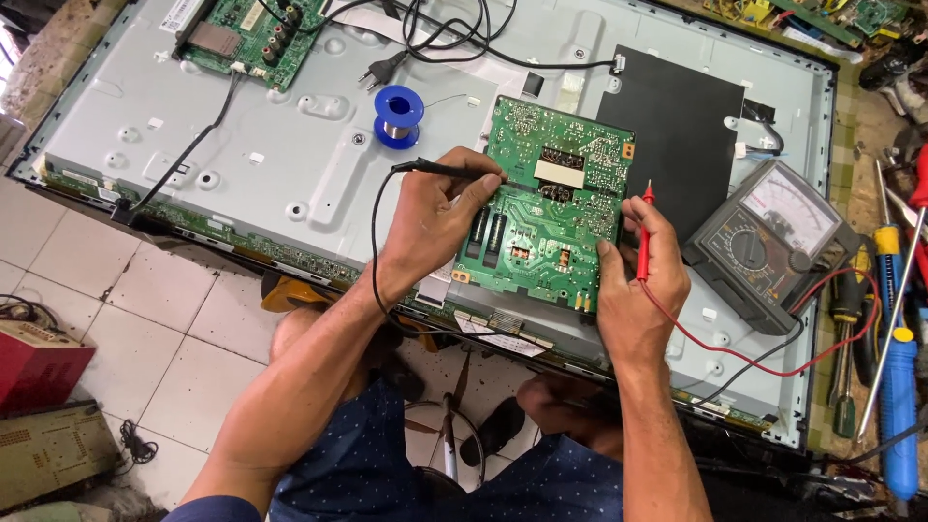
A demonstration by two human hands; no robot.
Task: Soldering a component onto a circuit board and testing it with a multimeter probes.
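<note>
On the far left I see a red case (34,360) on the tiled floor (145,319), well apart from the work. Above it lies the grey metal back of a flat screen panel (242,126), with a small green board (253,34) at its top and a blue spool of solder wire (398,116) further in.

My left hand (435,227) is closed around a black probe (447,170), pinching it between thumb and fingers; its tip rests on the green circuit board (556,208) near a white label. The board lies on the panel, between my two hands.

My right hand (638,280) holds a red probe (644,232) upright in closed fingers at the board's right edge, while the thumb presses the board's lower right side. A red lead runs from that probe to the analogue meter (768,237) just beside my hand. Past the meter, screwdrivers (884,290) lie at the far right.
</note>
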